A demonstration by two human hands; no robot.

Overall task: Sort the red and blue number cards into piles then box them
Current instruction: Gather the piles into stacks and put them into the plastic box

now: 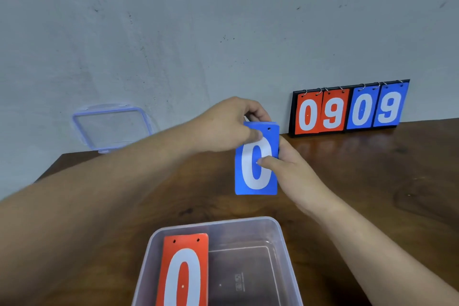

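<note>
A stack of blue number cards [255, 176] with a white 0 on top is held upright above the wooden table [360, 181]. My left hand [231, 124] pinches the stack's top edge. My right hand [290, 169] grips its right side, thumb on the front. A clear plastic box [280, 233] stands at the near edge. Inside it, on the left, lies a pile of red number cards [185, 271] showing a 0; the box's right half holds nothing.
A flip scoreboard [347, 109] leans against the wall at the back right, showing red 09 and blue 09. The box's clear lid [111, 126] with a blue seal leans on the wall at the back left.
</note>
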